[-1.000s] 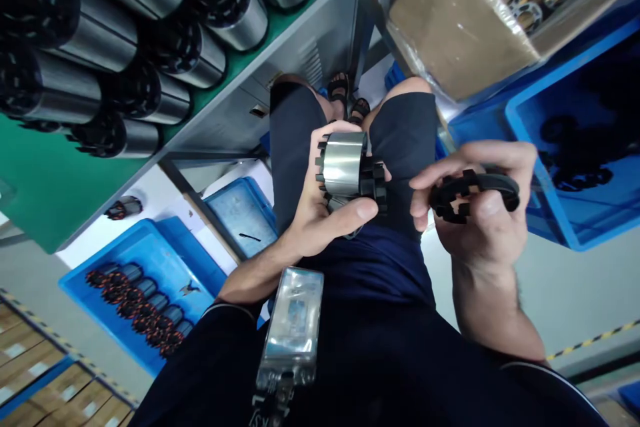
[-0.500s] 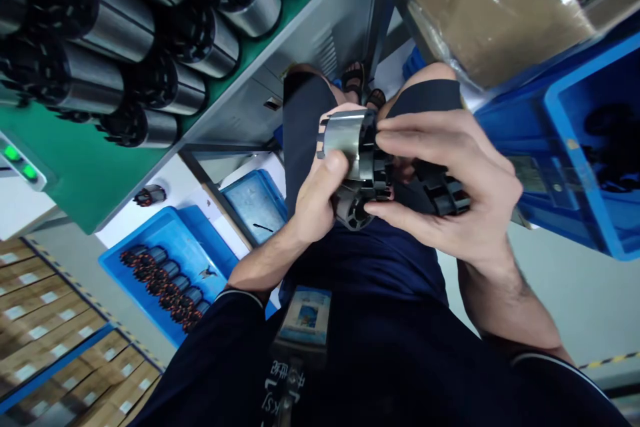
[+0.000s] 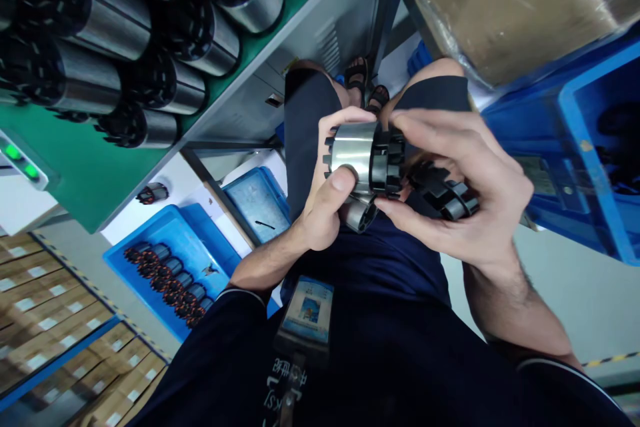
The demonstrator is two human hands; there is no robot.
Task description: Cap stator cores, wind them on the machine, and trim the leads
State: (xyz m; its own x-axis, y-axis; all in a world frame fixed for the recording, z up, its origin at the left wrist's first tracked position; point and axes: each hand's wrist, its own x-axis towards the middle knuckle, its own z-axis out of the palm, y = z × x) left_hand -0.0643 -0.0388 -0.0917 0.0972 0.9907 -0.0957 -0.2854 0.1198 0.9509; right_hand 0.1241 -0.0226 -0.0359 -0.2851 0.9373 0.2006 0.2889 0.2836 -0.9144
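Note:
In front of my lap, my left hand (image 3: 325, 203) grips a shiny metal stator core (image 3: 353, 150), with the thumb across its side. Black plastic teeth stick out at the core's left end. A black slotted end piece (image 3: 387, 163) sits at its right end, between the thumb and fingertips of my right hand (image 3: 470, 180). More black plastic end pieces (image 3: 450, 197) are cupped in the right palm. A second, smaller-looking metal core (image 3: 359, 213) shows just below the first; what supports it is hidden.
Several metal cores with black ends (image 3: 170, 83) stand on the green bench (image 3: 75, 167) at upper left. A blue bin (image 3: 145, 287) holds several wound cores. At right are a cardboard box (image 3: 510, 7) in plastic film and a blue crate (image 3: 575, 107) with dark parts.
Both hands and the core have shifted slightly right in view. The core has turned a little, showing its toothed left end more. The right fingertips sit slightly farther from the metal.

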